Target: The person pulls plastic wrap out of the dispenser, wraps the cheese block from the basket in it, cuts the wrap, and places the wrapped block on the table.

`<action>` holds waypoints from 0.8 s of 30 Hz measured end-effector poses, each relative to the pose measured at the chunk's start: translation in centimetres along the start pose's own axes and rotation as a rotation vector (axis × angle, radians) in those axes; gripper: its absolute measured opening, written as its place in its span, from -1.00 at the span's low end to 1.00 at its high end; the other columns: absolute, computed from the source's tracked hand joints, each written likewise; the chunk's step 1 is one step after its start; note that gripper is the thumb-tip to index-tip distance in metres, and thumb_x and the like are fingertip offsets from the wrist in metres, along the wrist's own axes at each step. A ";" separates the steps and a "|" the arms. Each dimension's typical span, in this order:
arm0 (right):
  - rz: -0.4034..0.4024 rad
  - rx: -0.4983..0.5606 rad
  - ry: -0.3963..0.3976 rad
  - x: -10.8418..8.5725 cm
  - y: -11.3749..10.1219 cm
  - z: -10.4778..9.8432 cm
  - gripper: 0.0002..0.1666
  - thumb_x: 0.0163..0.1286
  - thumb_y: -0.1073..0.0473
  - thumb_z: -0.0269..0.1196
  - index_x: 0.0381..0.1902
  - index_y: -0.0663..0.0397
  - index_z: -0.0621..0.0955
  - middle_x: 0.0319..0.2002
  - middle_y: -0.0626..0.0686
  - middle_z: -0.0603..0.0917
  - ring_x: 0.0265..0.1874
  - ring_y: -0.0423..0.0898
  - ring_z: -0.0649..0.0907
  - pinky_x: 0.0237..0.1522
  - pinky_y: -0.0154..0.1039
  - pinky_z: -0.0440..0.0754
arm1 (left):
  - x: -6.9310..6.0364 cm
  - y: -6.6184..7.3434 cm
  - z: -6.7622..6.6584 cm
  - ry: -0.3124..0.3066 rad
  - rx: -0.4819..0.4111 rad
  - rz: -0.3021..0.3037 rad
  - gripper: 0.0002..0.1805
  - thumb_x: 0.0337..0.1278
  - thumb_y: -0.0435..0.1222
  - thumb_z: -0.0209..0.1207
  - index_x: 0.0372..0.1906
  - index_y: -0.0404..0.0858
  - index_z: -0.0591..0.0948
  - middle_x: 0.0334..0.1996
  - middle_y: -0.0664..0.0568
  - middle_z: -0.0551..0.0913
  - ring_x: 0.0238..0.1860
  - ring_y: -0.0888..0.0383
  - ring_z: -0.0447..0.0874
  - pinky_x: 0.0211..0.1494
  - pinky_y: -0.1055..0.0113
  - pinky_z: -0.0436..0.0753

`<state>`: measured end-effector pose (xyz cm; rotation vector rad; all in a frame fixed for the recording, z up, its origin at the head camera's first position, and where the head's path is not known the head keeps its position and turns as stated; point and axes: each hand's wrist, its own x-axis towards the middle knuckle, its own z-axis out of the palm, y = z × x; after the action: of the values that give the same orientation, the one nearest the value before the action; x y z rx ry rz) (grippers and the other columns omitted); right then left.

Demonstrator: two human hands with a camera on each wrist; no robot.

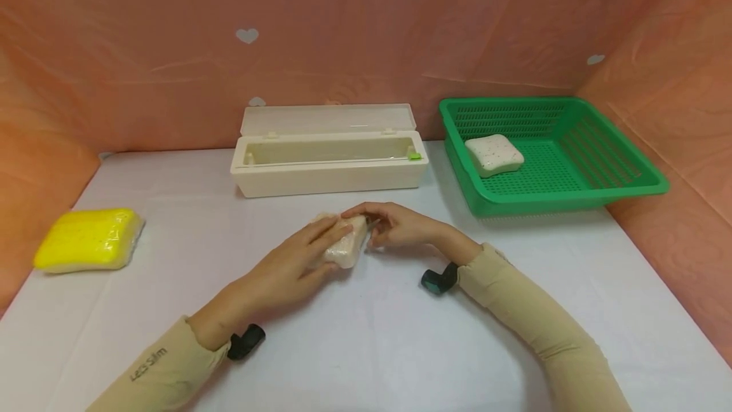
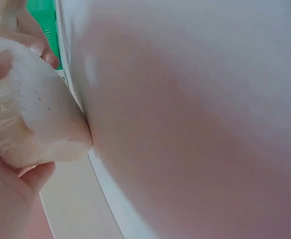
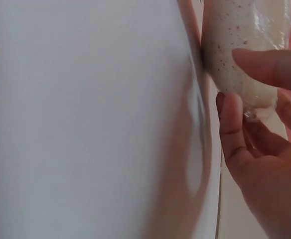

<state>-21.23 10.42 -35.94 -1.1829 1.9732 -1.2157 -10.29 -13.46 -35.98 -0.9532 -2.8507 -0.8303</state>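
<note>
A white sponge (image 1: 347, 248) with small reddish specks, wrapped in clear plastic film, is tilted up off the middle of the table. My left hand (image 1: 294, 262) grips it from the left, one finger laid across its upper face and the thumb low on the near side. At its right end my right hand (image 1: 400, 224) curls its fingers around the loose film, index finger reaching onto the far edge. In the right wrist view, the gathered film end (image 3: 257, 114) shows between the fingers of the right hand (image 3: 270, 164). The left palm hides the sponge's left side.
Behind the hands stands a cream film dispenser (image 1: 334, 178), lid raised, with a green slider at its right end. A green basket (image 1: 572, 196) at the back right holds another speckled white sponge (image 1: 495, 154). A yellow-and-white wrapped sponge (image 1: 88, 239) lies at the left.
</note>
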 end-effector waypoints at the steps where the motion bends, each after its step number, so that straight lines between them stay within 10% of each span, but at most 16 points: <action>1: 0.003 -0.007 0.011 0.0 -0.1 0.0 -0.28 0.12 0.49 0.27 0.29 0.26 0.39 0.19 0.20 0.51 -0.14 -0.09 0.50 -0.20 -0.33 0.56 | 0.0 0.0 -0.1 -0.003 -0.023 -0.012 -0.31 0.29 -0.15 0.15 0.47 -0.07 0.21 0.45 -0.13 0.18 0.46 -0.17 0.10 0.38 -0.12 0.27; 13: 0.014 0.029 0.164 0.0 -0.8 0.4 -0.43 0.22 0.36 0.30 0.22 0.23 0.48 0.04 0.14 0.61 -0.17 -0.14 0.53 -0.16 -0.30 0.56 | 0.2 -0.6 -0.9 0.052 -0.477 -0.156 -0.45 0.40 -0.16 0.02 0.43 -0.09 0.26 0.28 -0.07 0.45 0.21 0.02 0.42 0.24 -0.03 0.42; 24: 0.059 0.165 0.196 0.2 -1.0 1.1 -0.52 0.38 0.20 0.20 0.21 0.26 0.46 0.04 0.20 0.60 -0.09 -0.10 0.63 0.00 -0.23 0.60 | -0.2 -0.6 -1.5 0.036 -0.703 -0.295 -0.48 0.49 -0.13 -0.16 0.38 -0.31 0.25 0.04 -0.22 0.57 0.01 0.10 0.51 0.10 0.21 0.49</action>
<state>-20.04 9.59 -35.55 -0.9484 1.9860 -1.4802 -10.74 -14.72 -35.05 -0.5140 -2.7217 -1.9284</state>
